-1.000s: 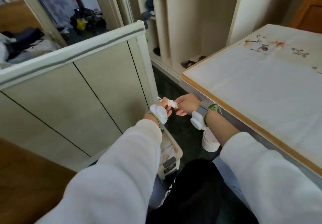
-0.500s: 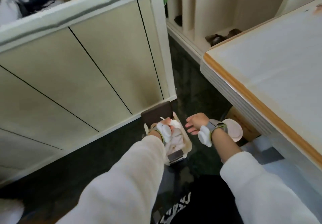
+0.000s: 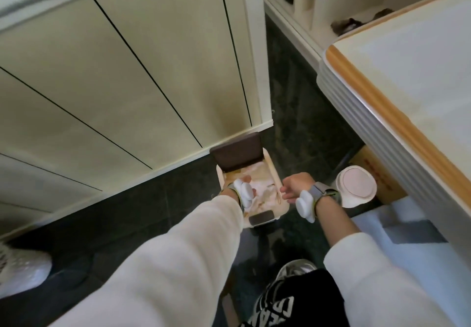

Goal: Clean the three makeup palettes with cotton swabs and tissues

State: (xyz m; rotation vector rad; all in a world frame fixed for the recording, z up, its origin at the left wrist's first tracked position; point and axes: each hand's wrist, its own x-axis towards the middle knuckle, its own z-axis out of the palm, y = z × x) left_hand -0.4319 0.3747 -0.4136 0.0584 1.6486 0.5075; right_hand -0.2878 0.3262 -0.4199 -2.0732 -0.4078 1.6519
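A small cream waste bin [image 3: 274, 174] stands on the dark floor with its brown lid [image 3: 238, 152] tipped up. Crumpled used tissues [image 3: 263, 190] lie inside it. My left hand [image 3: 246, 179] reaches down into the bin's mouth; a white wrist device hides the fingers, so whether they hold anything is unclear. Just off the bin's right rim is my right hand [image 3: 297, 186], fingers loosely curled and holding nothing. No makeup palette or cotton swab shows in this view.
A cream panelled cabinet [image 3: 127, 72] rises right behind the bin. The table's wood-trimmed edge [image 3: 382, 102] overhangs on the right, with a white round-lidded container [image 3: 355, 186] and a cardboard box [image 3: 377, 174] beneath it. A white shoe [image 3: 23, 273] sits at far left.
My view has tilted down to the floor. The left hand carried the tissue and swab from beside the right hand down into the bin; the right hand let go and drew aside.
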